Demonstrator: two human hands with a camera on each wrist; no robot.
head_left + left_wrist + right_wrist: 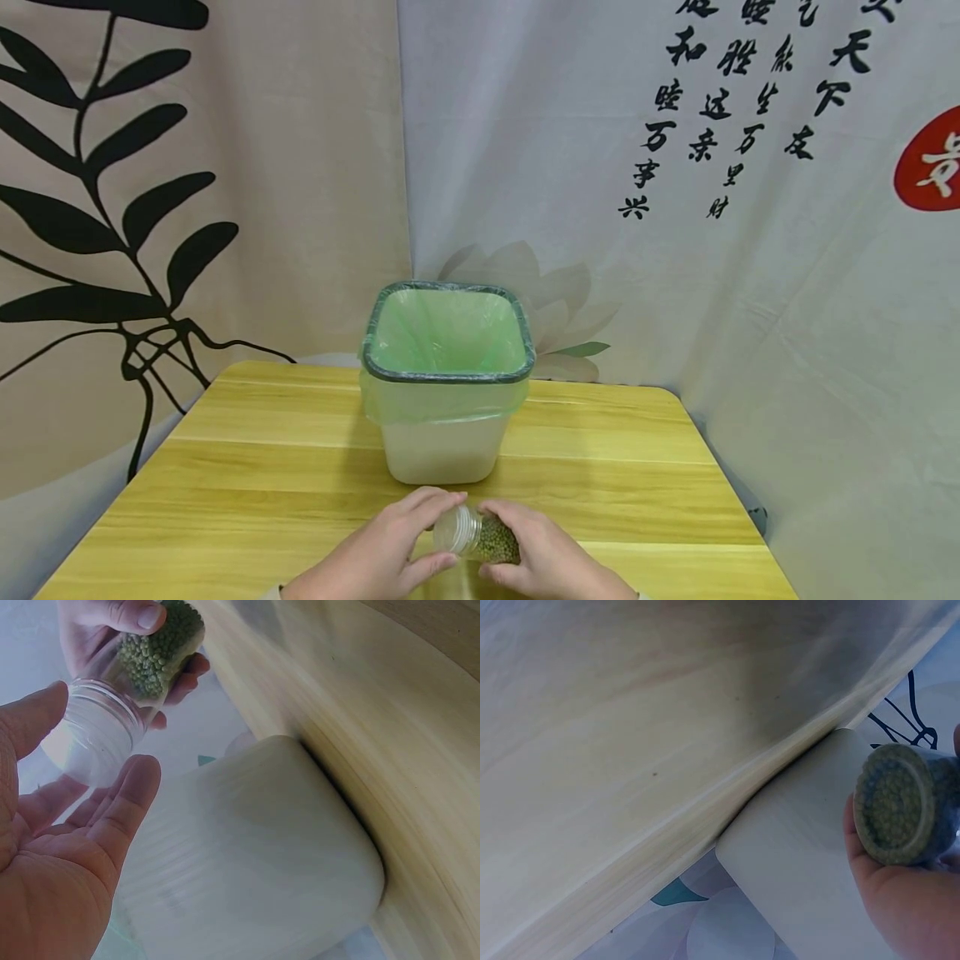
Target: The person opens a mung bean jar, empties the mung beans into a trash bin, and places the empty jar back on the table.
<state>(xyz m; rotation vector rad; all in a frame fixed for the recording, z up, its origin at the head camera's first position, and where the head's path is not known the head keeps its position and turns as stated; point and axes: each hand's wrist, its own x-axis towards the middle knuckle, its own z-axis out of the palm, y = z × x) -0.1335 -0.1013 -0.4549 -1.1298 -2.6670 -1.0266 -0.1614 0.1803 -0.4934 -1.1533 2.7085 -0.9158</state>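
A small clear jar (493, 540) of green beans, seemingly mung beans, lies tilted on its side above the table. My right hand (551, 550) grips its bean-filled body; the right wrist view shows the jar's round base (894, 804) within the fingers. The jar's other end, a clear ridged cap (94, 735), points toward my left hand (386, 542). In the left wrist view, the left fingers (124, 814) and thumb are spread on either side of that cap, fairly straight. Whether they touch it is hard to tell.
Just beyond the hands stands a whitish bin (446, 446) lined with a green plastic bag (450, 333), its mouth facing up. It rests on a yellow wooden table (247, 475). Printed curtains (315, 167) hang behind the table and along its sides.
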